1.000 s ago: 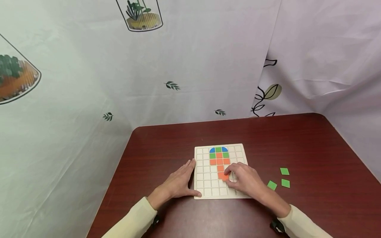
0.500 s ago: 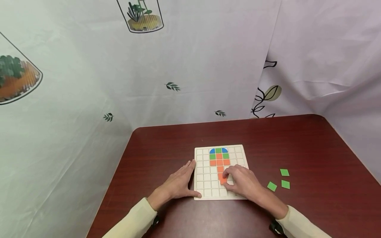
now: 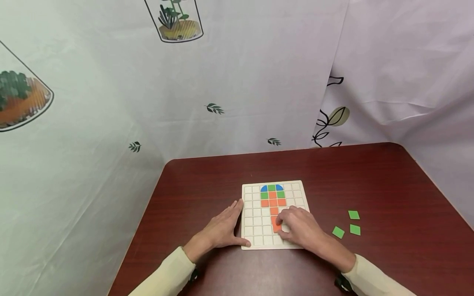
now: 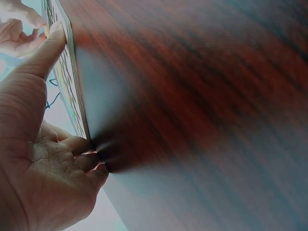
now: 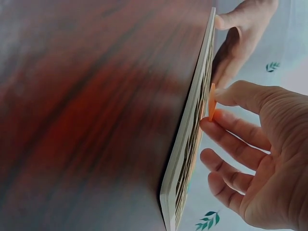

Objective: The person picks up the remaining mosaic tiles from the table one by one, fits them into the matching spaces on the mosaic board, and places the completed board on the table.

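One left hand (image 3: 218, 227), fingers extended, touches the left edge of a gridded board (image 3: 258, 221) on the surface (image 3: 207, 176); at the board's lower middle, an orange tile (image 5: 211, 103) is pinched in the right hand (image 3: 300, 227); farther right lie three green tiles (image 3: 354, 230).

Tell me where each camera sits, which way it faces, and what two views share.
Head: on the head, facing forward and down at the board, table and backdrop; both sleeves, the left grip and right grip show.
Left wrist: on that wrist, facing the left grip, the board's edge and table; part of the right grip shows beyond.
Right wrist: on that wrist, facing the right grip, which pinches an orange tile; the left grip shows beyond.
Shared: both wrist views show the board's edge and both grips.
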The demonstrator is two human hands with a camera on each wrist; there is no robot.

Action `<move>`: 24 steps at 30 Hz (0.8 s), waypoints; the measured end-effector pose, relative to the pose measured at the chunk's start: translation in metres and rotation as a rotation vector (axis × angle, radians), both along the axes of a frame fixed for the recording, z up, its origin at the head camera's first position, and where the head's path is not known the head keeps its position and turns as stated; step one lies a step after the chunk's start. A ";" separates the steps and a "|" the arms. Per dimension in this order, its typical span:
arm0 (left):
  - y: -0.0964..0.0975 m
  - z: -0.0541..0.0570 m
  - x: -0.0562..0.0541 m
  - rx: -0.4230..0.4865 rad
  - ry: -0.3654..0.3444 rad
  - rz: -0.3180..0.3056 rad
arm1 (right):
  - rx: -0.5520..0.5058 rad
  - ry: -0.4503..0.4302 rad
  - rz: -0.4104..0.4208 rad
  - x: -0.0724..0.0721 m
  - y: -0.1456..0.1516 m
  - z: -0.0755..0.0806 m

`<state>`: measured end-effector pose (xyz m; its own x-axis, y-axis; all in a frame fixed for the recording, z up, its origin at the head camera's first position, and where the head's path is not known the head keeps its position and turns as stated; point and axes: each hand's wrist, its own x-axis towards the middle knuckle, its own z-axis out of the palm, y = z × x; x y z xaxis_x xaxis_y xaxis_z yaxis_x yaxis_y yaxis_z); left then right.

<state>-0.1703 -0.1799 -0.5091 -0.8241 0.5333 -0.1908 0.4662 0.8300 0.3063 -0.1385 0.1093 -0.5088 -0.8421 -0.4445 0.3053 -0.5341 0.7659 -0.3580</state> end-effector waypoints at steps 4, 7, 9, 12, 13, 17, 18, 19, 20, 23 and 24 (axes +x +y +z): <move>0.000 0.000 0.000 0.001 0.001 -0.001 | 0.031 0.039 0.018 0.000 0.000 -0.001; 0.000 0.000 0.000 0.001 0.002 -0.001 | 0.054 0.072 0.038 0.000 0.000 -0.002; 0.000 0.000 0.000 0.002 0.003 -0.001 | 0.066 0.092 0.048 0.001 -0.001 -0.002; 0.000 0.000 0.000 0.003 0.005 -0.003 | 0.079 0.104 0.053 0.001 -0.002 -0.003; 0.000 0.000 0.000 0.003 0.005 -0.004 | 0.085 0.105 0.052 0.001 -0.002 -0.003; 0.000 0.000 0.000 0.001 0.004 -0.003 | 0.108 0.096 0.046 0.001 -0.003 -0.004; 0.000 0.000 0.000 0.001 0.004 -0.002 | 0.115 0.093 0.045 0.002 -0.004 -0.004; 0.000 0.000 0.000 0.000 0.004 -0.002 | 0.123 0.091 0.043 0.002 -0.004 -0.003; 0.000 0.000 0.000 0.000 0.004 -0.002 | 0.128 0.088 0.044 0.002 -0.004 -0.003; 0.000 0.001 0.000 -0.002 0.003 0.002 | 0.142 0.083 0.048 0.002 -0.004 -0.002; 0.000 0.001 0.000 -0.002 0.002 0.004 | 0.146 0.085 0.048 0.002 -0.004 -0.001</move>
<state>-0.1699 -0.1796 -0.5081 -0.8264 0.5300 -0.1902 0.4639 0.8323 0.3035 -0.1367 0.1050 -0.5100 -0.7928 -0.5286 0.3035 -0.5949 0.7793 -0.1966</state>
